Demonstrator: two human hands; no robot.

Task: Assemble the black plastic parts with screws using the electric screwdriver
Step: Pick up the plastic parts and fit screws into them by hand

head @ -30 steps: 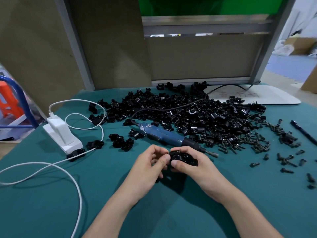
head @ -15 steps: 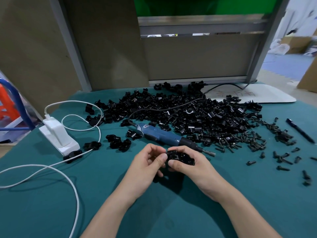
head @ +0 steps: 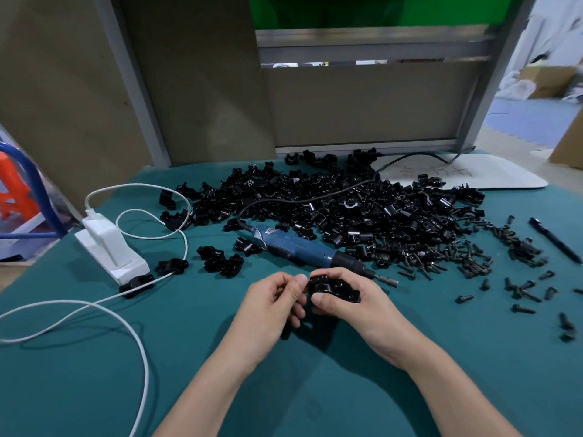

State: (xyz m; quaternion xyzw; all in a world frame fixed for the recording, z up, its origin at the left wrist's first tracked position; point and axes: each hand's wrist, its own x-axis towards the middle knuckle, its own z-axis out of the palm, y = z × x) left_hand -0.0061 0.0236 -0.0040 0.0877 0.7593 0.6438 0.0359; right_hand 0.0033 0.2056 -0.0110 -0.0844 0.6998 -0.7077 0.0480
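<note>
My right hand (head: 353,302) grips a black plastic part (head: 334,288) just above the green table mat, thumb over its near edge. My left hand (head: 274,299) has its fingers curled, and its thumb and forefinger pinch the left end of the same part. Right behind both hands the blue electric screwdriver (head: 303,249) lies on the mat, bit pointing right. A big pile of black plastic parts (head: 347,209) covers the middle of the table. Loose black screws (head: 441,263) lie to the right of the screwdriver tip.
A few assembled black pieces (head: 220,261) sit left of the screwdriver. A white charger block (head: 110,247) with a white cable (head: 79,310) lies at the left. A black pen (head: 555,239) and more scattered screws (head: 520,291) are at the right; a white board (head: 467,171) is behind.
Both hands hold the part in much the same spot; the view has shifted slightly and the fingers have adjusted a little on the part.
</note>
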